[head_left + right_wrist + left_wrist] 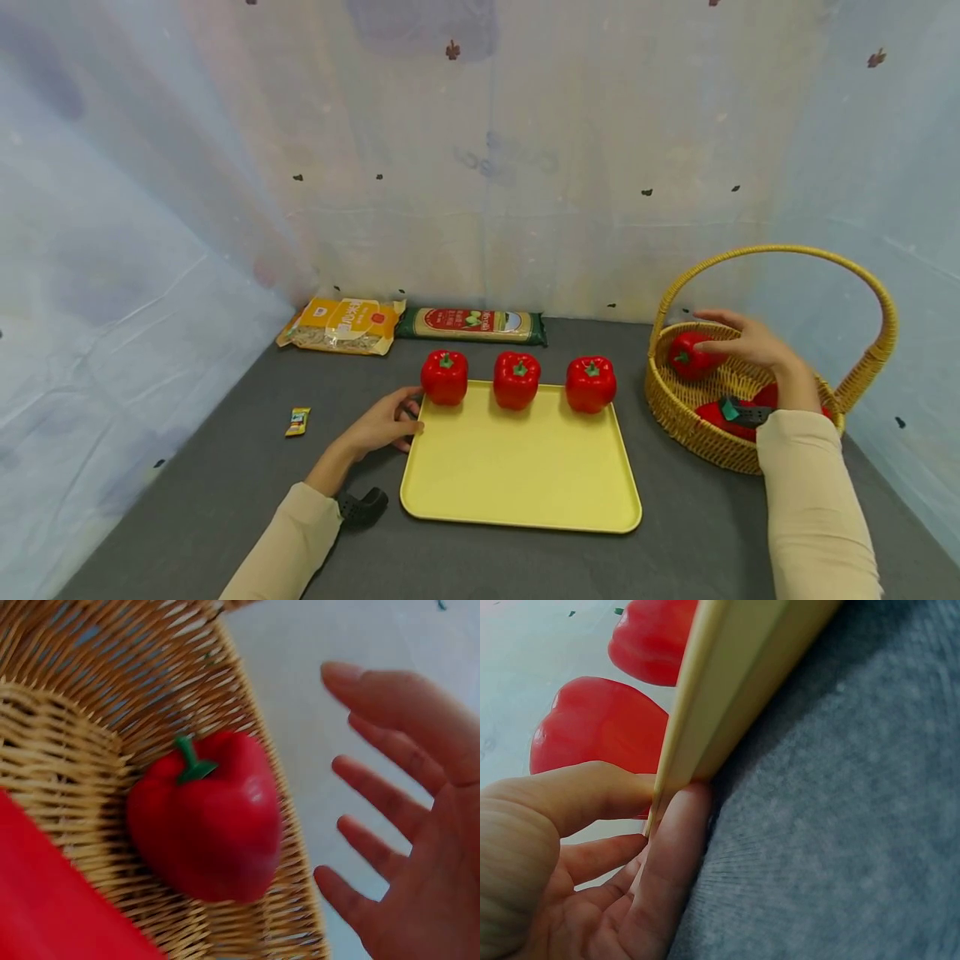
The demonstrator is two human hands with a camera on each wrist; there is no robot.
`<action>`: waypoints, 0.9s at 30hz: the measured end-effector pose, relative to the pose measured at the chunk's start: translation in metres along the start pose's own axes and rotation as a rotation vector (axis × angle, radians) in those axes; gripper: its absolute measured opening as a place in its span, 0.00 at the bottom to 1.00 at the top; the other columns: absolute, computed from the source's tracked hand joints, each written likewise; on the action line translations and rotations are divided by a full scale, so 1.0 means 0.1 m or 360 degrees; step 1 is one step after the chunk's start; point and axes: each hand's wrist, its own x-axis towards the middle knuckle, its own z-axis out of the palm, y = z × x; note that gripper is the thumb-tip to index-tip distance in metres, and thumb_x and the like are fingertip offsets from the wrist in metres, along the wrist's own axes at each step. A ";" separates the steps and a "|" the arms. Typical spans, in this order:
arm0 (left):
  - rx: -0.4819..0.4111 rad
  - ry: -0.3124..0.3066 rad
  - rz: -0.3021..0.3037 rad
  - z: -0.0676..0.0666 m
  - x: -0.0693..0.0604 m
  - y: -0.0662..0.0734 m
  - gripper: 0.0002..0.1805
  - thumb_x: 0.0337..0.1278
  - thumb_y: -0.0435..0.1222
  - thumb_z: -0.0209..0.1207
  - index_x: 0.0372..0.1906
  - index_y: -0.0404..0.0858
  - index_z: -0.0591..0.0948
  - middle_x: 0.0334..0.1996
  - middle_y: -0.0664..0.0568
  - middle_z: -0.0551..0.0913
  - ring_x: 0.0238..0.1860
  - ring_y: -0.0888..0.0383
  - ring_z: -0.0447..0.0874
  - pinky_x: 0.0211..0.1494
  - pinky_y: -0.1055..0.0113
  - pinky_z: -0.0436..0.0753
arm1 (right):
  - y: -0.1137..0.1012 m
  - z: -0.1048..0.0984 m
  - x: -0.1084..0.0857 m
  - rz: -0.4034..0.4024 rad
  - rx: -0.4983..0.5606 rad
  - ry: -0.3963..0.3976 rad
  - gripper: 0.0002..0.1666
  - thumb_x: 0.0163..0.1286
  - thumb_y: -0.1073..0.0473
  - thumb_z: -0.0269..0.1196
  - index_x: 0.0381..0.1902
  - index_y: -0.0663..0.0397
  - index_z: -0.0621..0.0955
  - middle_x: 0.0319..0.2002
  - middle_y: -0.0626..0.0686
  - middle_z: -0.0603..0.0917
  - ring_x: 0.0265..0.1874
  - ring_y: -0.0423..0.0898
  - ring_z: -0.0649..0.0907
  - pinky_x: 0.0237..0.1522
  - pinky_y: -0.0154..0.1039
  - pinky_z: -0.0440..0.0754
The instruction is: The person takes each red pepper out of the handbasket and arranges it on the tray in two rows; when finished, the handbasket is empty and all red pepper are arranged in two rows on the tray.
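Observation:
My left hand [386, 423] pinches the left rim of a yellow tray [517, 475], thumb on one side and fingers on the other, as the left wrist view shows. Three red bell peppers with green stems stand in a row along the tray's far edge: a left one [445, 377], a middle one [516, 381] and a right one [591, 385]. Over a wicker basket [693, 433] my right hand [420, 802] is spread, apart from another red bell pepper [210, 817] that lies against the basket's wall. Nothing is between its fingers.
The basket has a tall arched handle [780, 248] and more red items [727, 421] inside, partly hidden by my right wrist. At the back lie an orange-and-clear food bag [345, 325] and a green-and-red packet [472, 325]. A small yellow packet [297, 422] lies at left.

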 end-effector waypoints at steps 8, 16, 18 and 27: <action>-0.0014 0.0001 0.0008 0.00 0.00 0.00 0.36 0.56 0.30 0.60 0.67 0.30 0.58 0.44 0.40 0.69 0.33 0.54 0.76 0.29 0.59 0.84 | 0.17 0.07 0.01 0.0119 0.0220 -0.0103 0.46 0.64 0.55 0.62 0.73 0.49 0.51 0.72 0.65 0.38 0.67 0.71 0.40 0.56 0.75 0.48; -0.0001 0.0002 -0.0003 0.01 0.01 -0.02 0.36 0.56 0.30 0.60 0.67 0.31 0.58 0.43 0.40 0.68 0.33 0.54 0.75 0.30 0.58 0.84 | 0.27 0.14 0.03 0.0065 0.0138 -0.0123 0.49 0.62 0.56 0.64 0.73 0.55 0.50 0.70 0.69 0.46 0.66 0.71 0.47 0.56 0.73 0.51; 0.0004 0.0006 -0.0007 0.00 0.01 -0.02 0.35 0.56 0.30 0.60 0.67 0.31 0.58 0.43 0.40 0.68 0.33 0.54 0.75 0.30 0.58 0.84 | 0.28 0.16 0.03 0.0074 0.0147 -0.0153 0.49 0.62 0.57 0.64 0.73 0.56 0.50 0.70 0.70 0.46 0.66 0.71 0.48 0.57 0.73 0.53; 0.0003 0.0010 -0.0007 0.00 0.01 -0.02 0.35 0.56 0.30 0.60 0.67 0.31 0.59 0.43 0.40 0.69 0.33 0.54 0.75 0.29 0.58 0.84 | 0.28 0.19 0.04 -0.0039 0.0025 -0.0218 0.49 0.60 0.61 0.66 0.71 0.61 0.52 0.68 0.72 0.47 0.63 0.72 0.50 0.54 0.72 0.59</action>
